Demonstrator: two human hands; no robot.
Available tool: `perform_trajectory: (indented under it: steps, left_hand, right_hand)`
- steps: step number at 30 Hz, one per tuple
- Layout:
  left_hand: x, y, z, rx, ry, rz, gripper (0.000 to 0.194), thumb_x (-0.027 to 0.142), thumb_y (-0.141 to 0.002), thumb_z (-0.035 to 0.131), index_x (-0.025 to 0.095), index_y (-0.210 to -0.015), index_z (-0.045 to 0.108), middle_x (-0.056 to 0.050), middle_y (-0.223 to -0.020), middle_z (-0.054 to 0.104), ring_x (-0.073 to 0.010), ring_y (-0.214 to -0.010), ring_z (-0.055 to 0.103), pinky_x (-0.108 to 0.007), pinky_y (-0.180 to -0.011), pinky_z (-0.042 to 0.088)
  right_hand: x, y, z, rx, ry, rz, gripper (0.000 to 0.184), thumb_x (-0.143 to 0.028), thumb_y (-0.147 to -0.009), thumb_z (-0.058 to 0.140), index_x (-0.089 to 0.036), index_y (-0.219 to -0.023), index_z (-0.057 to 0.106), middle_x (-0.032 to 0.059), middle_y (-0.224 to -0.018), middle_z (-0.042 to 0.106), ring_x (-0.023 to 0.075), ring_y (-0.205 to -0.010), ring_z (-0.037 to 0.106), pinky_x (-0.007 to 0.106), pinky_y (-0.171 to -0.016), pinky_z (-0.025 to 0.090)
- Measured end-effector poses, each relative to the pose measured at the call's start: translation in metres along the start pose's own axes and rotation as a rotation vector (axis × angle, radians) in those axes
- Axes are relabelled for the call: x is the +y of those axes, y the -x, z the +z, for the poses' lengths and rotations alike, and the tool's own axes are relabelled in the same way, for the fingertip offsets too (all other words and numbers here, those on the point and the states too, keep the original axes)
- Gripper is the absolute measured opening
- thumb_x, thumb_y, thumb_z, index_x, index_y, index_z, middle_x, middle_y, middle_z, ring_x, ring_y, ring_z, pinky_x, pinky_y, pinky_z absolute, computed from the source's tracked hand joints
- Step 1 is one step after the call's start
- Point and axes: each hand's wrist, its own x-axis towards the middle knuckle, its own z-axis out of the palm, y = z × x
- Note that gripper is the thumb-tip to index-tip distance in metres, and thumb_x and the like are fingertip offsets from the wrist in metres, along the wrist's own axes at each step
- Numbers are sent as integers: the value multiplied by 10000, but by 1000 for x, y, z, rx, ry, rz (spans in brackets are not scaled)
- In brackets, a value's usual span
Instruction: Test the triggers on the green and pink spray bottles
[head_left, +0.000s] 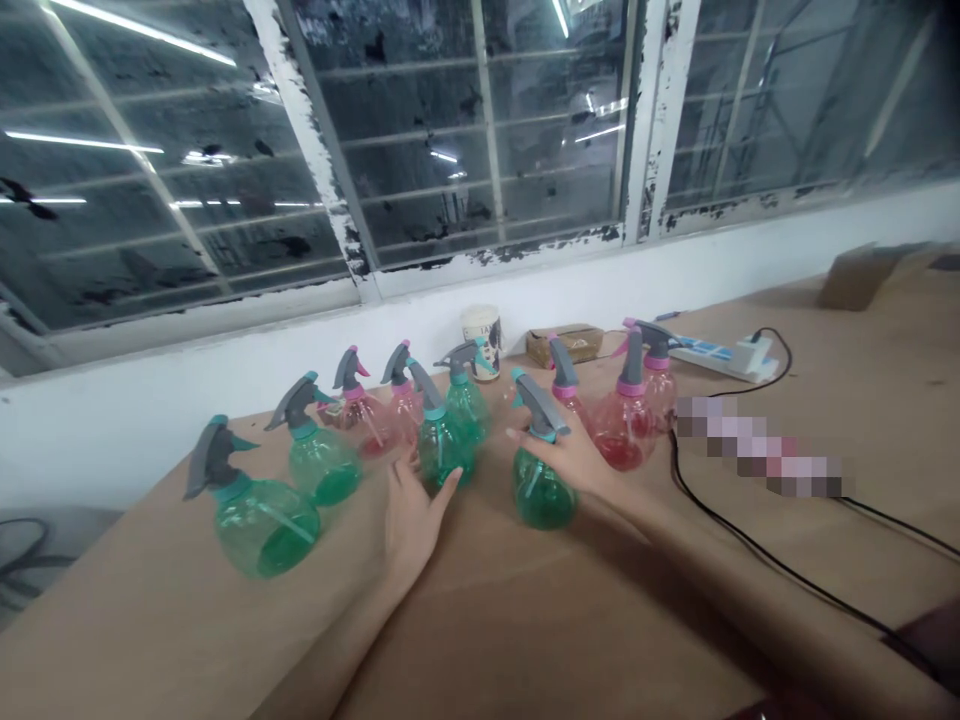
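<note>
My right hand (574,455) is wrapped around the upper body of a green spray bottle (544,495) with a grey and teal trigger head, just below the head. My left hand (414,510) is open, thumb and fingers apart in a V at the base of another green spray bottle (444,447). Whether it touches that bottle is unclear. A third green bottle (466,405) stands right behind. Farther left are two more green bottles, a near one (266,530) and one behind it (324,468). Pink spray bottles (367,422) stand at the back left, and others (622,430) beside my right hand.
A printed paper cup (482,345) and a small cardboard box (564,343) stand by the wall. On the right are a power strip (724,355), a black cable (757,570), a blurred-out object (757,447) and a larger carton (862,275). Barred windows (480,130) rise behind the brown table (480,620).
</note>
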Motion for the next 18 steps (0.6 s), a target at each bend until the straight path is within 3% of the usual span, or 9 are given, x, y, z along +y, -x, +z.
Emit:
perform_trajectory:
  steps: [9,18]
  left_hand:
    - [9,-23,21,-17,-122,19,609,561,-835,462,145,-1258,328,-175,-1204,474,-317,-1074,546,-467,-838,468]
    - [6,-29,25,102,-154,92,440,473,-868,434,145,-1157,386,-154,-1095,450,-327,-1012,540,-481,-798,468]
  right_hand:
    - [-3,-1,-1,2,8,26,467,-304,-770,616,-240,-1213,485,28,-919,624,171,-763,577,343,-751,481]
    - [-2,0,-1,18,51,26,495,-315,-765,614,-269,-1237,469,18,-889,615,168,-716,548,339,-711,468]
